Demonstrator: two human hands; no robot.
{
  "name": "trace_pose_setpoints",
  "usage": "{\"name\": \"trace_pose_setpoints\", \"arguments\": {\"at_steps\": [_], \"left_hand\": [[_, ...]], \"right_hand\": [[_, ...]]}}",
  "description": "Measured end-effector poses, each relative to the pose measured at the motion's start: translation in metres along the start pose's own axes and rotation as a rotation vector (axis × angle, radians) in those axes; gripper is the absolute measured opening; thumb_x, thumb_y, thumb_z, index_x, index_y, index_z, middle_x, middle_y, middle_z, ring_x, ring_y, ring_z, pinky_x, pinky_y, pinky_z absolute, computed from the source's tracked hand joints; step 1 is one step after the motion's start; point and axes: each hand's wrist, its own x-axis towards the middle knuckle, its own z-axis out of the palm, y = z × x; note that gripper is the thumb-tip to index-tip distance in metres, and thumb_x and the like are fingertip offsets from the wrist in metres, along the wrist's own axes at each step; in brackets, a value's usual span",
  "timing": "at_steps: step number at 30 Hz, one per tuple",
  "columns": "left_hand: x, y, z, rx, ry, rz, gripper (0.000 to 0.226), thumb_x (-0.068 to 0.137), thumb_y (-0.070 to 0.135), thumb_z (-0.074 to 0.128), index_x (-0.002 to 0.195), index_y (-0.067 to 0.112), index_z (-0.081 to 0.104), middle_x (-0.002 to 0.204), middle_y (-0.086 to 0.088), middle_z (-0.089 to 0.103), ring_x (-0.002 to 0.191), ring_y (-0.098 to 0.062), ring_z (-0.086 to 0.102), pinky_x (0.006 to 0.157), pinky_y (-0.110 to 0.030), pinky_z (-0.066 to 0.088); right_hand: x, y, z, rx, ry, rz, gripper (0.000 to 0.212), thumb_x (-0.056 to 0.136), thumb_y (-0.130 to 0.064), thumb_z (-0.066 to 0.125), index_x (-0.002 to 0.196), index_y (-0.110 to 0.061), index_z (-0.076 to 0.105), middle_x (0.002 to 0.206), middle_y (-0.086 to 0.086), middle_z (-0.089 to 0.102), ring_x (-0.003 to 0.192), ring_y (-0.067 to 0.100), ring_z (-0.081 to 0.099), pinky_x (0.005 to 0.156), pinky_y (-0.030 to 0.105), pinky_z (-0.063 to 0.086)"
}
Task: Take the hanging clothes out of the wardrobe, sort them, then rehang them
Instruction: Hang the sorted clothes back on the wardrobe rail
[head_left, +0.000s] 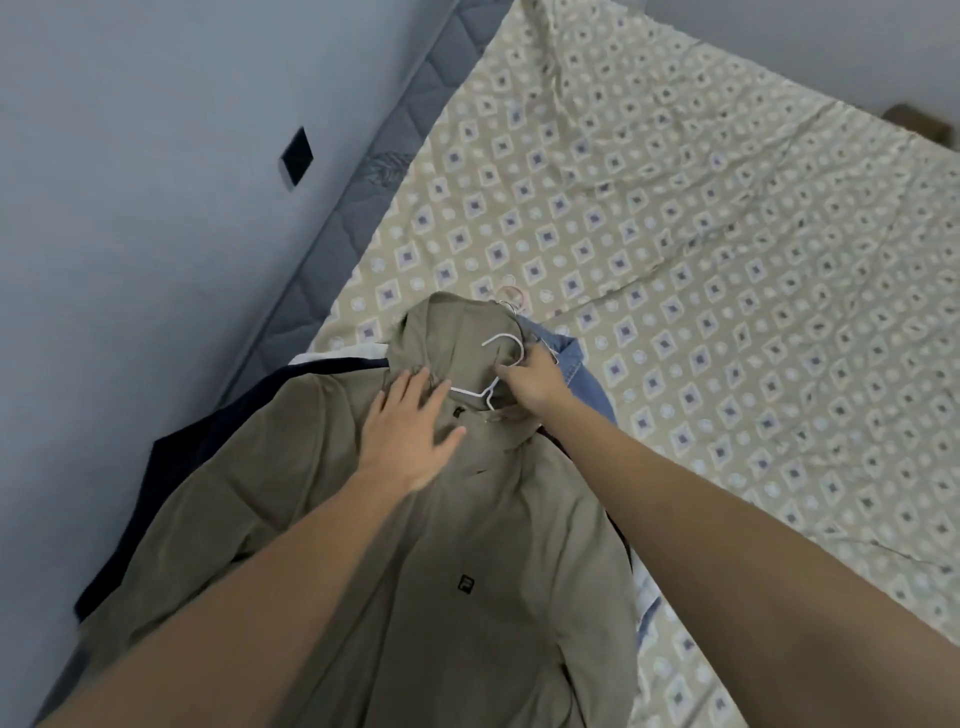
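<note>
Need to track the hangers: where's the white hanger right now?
In the head view the white hanger lies at the olive shirt's collar, mid-frame, gripped by the right hand, with the left hand beside it.

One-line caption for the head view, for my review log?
On the patterned bedsheet, the left hand presses the khaki hooded jacket flat while the right hand grips its white hanger.

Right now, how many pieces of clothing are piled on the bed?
4 show: olive jacket on top, dark navy garment at its left, denim shirt at its right, a white one peeking behind. More may lie underneath.
</note>
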Motion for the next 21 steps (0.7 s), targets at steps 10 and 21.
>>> {"name": "trace_pose_setpoints", "arguments": {"at_steps": [10, 21], "left_hand": [[-0.014, 0.003, -0.010, -0.063, 0.037, 0.012, 0.075, 0.100, 0.070, 0.033, 0.165, 0.034, 0.020, 0.174, -0.002, 0.014, 0.161, -0.024, 0.003, 0.128, -0.052, 0.018], [-0.121, 0.062, -0.075, -0.331, 0.322, -0.143, 0.099, 0.094, 0.085, 0.023, 0.166, 0.027, -0.011, 0.172, 0.000, -0.025, 0.160, -0.018, -0.015, 0.130, -0.044, 0.013]], "right_hand": [[-0.042, -0.055, -0.018, 0.295, 0.140, -0.034, 0.030, 0.104, -0.035, 0.056, 0.086, -0.011, 0.054, 0.082, 0.010, 0.050, 0.074, 0.022, 0.047, 0.069, 0.034, 0.038], [-0.217, -0.164, -0.071, 0.231, -0.258, -0.253, 0.043, 0.105, -0.030, 0.059, 0.066, -0.016, 0.050, 0.053, 0.001, 0.055, 0.071, 0.027, 0.068, 0.079, 0.042, 0.054]]}}
